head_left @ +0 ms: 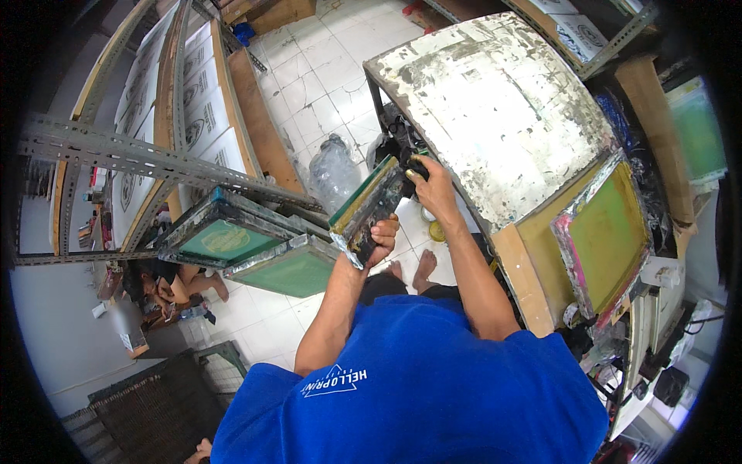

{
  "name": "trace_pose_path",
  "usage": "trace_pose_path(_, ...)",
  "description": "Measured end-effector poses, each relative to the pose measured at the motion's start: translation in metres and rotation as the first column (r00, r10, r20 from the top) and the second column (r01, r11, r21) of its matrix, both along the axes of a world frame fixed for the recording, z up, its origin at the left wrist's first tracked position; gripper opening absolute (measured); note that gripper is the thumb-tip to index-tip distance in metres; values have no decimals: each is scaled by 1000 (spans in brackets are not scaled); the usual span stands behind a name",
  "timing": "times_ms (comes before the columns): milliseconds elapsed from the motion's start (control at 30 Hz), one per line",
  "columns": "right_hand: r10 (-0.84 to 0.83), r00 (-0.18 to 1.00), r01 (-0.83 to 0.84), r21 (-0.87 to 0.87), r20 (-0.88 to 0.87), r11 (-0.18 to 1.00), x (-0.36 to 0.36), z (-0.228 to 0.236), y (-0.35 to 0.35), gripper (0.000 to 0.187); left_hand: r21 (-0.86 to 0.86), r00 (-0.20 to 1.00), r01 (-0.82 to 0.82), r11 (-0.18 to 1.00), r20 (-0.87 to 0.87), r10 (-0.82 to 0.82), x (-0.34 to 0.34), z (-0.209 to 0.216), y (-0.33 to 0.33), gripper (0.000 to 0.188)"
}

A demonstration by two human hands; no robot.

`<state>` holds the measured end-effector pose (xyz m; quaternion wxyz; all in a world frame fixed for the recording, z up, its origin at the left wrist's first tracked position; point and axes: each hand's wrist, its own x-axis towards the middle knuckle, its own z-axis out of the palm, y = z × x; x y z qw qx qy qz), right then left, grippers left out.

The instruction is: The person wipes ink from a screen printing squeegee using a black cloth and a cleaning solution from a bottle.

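Note:
A screen-printing frame is held tilted in front of my body, its dark-stained edge toward me and a strip of green mesh showing along the far side. My left hand is closed round its near, lower edge. At the upper right end of the frame, my right hand is closed on a small dark thing against the frame's corner; its kind cannot be made out. Beyond the frame, a clear plastic bag lies on the tiled floor.
Green-meshed screens lean at left beside a metal rack holding printed white sheets. A paint-worn white table stands at right, with a yellow-green screen near it. A person sits on the floor at lower left.

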<state>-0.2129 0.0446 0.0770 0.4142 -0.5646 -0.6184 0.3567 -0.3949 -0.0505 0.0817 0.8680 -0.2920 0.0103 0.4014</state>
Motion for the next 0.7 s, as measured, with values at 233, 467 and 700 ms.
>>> trace_pose_path(233,131,991,-132,-74,-16,988,-15,-37,10,28,23,999,-14,1000,41,13,9,-1,-15,38)
trace_pose_path(467,135,990,-134,-26,28,991,-33,-59,31,23,63,984,-43,997,175,31,-6,-33,-7,41)
trace_pose_path(700,276,960,-274,-54,48,960,-74,-62,43,21,-4,979,-22,1000,201,23,-33,-62,15,41)
